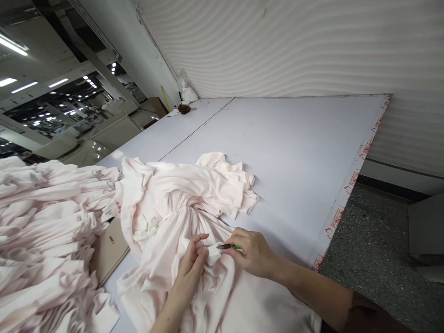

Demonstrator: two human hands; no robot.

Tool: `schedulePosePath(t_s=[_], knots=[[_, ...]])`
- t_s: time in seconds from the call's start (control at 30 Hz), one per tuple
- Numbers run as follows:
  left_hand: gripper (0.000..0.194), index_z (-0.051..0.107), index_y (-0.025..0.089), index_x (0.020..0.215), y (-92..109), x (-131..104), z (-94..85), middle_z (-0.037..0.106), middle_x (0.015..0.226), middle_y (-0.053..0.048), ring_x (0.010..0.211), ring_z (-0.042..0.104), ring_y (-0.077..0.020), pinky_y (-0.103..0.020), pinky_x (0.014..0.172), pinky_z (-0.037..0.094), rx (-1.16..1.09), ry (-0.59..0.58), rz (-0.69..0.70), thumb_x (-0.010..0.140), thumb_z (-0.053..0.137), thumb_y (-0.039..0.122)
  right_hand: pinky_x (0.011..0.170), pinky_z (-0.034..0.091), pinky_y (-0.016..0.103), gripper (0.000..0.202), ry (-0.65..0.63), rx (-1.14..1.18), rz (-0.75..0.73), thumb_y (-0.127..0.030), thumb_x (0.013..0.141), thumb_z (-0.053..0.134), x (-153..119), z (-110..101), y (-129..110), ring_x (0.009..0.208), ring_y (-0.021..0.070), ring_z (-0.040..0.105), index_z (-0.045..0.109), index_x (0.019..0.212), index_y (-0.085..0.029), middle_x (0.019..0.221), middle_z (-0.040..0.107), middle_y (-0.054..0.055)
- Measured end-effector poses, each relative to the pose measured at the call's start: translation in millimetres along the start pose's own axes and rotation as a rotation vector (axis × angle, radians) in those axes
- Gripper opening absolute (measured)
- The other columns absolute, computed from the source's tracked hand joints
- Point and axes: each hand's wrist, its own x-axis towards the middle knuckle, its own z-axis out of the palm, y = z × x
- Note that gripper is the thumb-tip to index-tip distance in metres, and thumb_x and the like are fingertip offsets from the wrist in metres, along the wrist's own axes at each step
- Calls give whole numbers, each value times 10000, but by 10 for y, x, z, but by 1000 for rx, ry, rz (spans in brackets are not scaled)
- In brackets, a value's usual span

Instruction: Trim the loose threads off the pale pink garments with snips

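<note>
A pale pink garment [194,185] lies gathered in soft folds on the table, with ruffled edges at its far end. My right hand [251,252] is closed around small thread snips [227,247] with a green part, blades pointing left. Just left of the blades, my left hand [194,259] pinches a small white piece of fabric [214,254], which looks like a label or a garment edge. The snips' tip touches or nearly touches that white piece. Both hands are over the near part of the garment.
A large heap of pink garments [45,231] covers the left side. Between it and the garment lies a brown cardboard piece [110,249]. The pale table [287,152] has red-printed tape along its right edge. A white bag [188,93] and a brown bristly object [184,108] sit far back.
</note>
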Motion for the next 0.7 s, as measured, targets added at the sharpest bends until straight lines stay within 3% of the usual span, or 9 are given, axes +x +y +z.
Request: schedulePosePath(t_s=[0.17,0.33,0.53,0.7], knots=[[606,500,239,1220,-19,17,-11,506,616,56,529,399,-118,-218,513,345,-12,-22,-26,776,588,641,672,479,239,170,23,56,1,-271,829,716,2,8,32,761,152,668,728,996,-242,908,699,13],[580,521,230,1186,0,22,2,454,596,68,516,391,-107,-208,496,336,-39,-24,-27,764,622,614,664,482,231,158,74,95,4,-240,843,698,-1,41,58,757,144,666,738,995,-228,895,702,14],[612,494,224,1183,14,32,14,467,616,68,516,392,-109,-217,489,345,-65,-84,-69,748,625,635,665,483,227,158,63,108,-18,-232,828,711,26,14,85,756,143,669,749,982,-245,893,709,4],[591,512,221,1160,34,41,21,448,598,74,518,385,-109,-221,498,344,-44,-67,-52,745,628,626,681,489,223,183,45,149,-5,-251,813,728,23,-10,102,773,145,673,748,994,-255,919,712,5]])
